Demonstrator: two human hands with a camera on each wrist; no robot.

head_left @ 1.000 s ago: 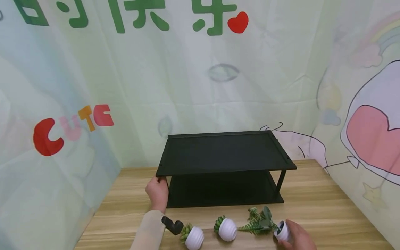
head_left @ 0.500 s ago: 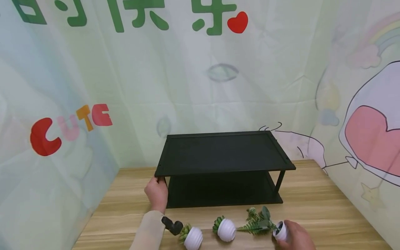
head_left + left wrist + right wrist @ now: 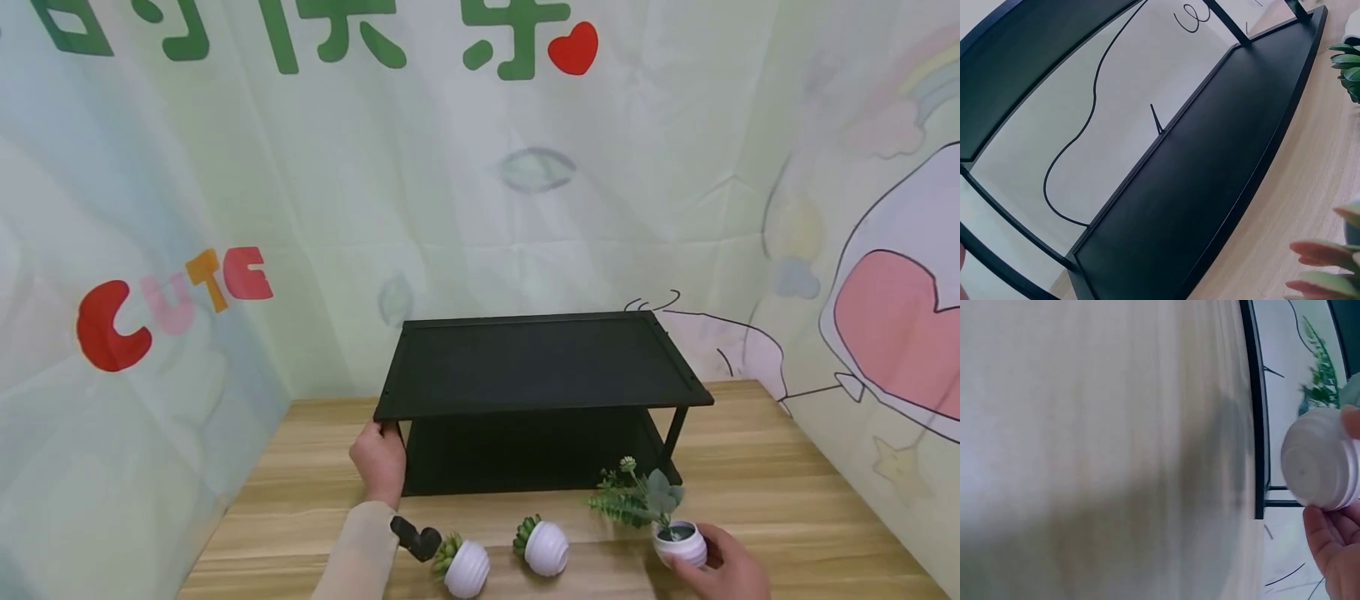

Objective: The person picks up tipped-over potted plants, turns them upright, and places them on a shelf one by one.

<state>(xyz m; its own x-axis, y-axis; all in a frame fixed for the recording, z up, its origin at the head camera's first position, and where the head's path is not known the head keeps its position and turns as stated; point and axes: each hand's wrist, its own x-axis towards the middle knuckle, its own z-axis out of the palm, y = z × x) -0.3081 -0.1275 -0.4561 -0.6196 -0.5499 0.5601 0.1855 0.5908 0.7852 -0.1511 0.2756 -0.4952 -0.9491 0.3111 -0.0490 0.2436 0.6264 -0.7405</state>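
Note:
A two-tier black shelf [image 3: 540, 367] stands on the wooden table. My left hand [image 3: 379, 462] grips its front left post just under the top board. In my right hand [image 3: 723, 567] I hold a white ribbed pot [image 3: 681, 546] with an artificial leafy plant [image 3: 637, 498], thumb and fingers around the pot. The plant leans left and the pot's underside [image 3: 1307, 465] shows in the right wrist view. Two small potted succulents lie tipped over in front of the shelf: one pot [image 3: 546, 550] in the middle, another pot [image 3: 467, 570] by my left forearm.
The wooden tabletop [image 3: 810, 517] reaches out on both sides of the shelf. A printed fabric backdrop [image 3: 480, 208] hangs close behind and at both sides. A black strap piece [image 3: 415, 540] sits at my left sleeve [image 3: 356, 554].
My right hand has raised the leafy plant's pot from lying on its side to nearly upright, and its leaves now overlap the shelf's front edge. My left hand stays at the post.

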